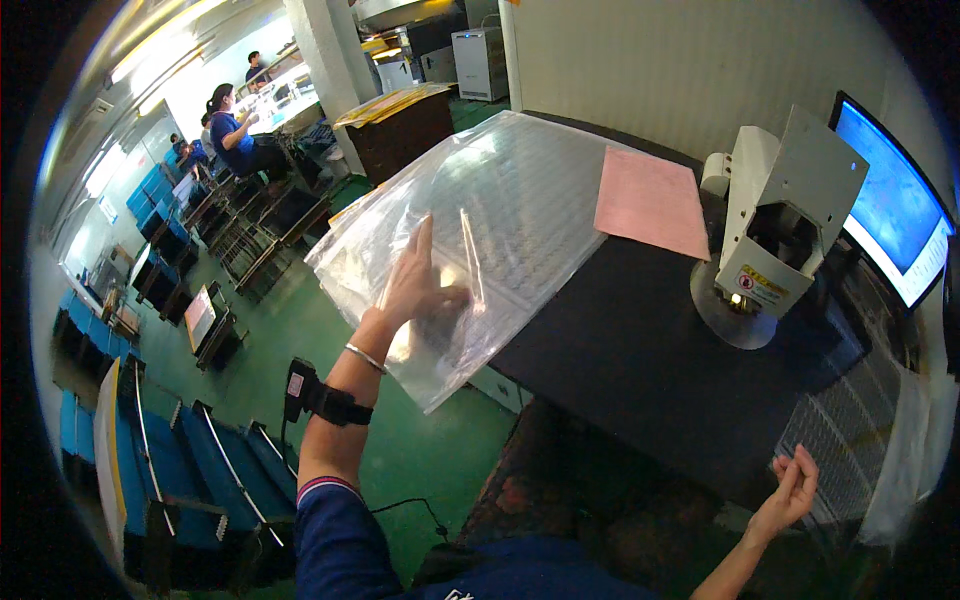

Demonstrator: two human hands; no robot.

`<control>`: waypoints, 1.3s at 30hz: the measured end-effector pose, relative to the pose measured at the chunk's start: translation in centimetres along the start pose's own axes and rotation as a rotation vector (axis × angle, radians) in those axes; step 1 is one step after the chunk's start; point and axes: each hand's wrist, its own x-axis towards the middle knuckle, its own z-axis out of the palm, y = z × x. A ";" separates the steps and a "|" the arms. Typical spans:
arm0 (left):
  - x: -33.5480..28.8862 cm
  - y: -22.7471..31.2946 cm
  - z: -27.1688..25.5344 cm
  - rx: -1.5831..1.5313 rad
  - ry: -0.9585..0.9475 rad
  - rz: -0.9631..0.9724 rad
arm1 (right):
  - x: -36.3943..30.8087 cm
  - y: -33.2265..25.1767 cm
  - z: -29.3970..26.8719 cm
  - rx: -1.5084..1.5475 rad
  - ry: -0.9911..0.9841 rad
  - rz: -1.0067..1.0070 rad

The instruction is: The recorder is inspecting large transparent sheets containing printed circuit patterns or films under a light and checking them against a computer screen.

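A wide stack of clear plastic sheets or trays (545, 165) with patterned rows lies across the table's left part, its near-left portion under loose, shiny film. My left hand (415, 280) is over this film, its index finger stretched forward and its thumb out to the right; it looks laid on the film. At the lower right, a clear plastic sheet with a grid pattern (850, 430) stands tilted by the table's edge. My right hand (790, 490) is at its left edge, with thumb and fingers pinched together on it. Exact contact there is hard to see.
A pink cloth (652, 203) lies beside a beige inspection device (765, 220) with a round base. Behind that is a blue-lit monitor (890, 200). The black table (620, 340) runs between my hands. Blue racks (190, 470) stand at left; other people work far off.
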 end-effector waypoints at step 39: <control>2.0 3.2 4.0 0.356 -0.237 0.497 | -0.2 -0.6 0.2 -0.012 0.006 -0.006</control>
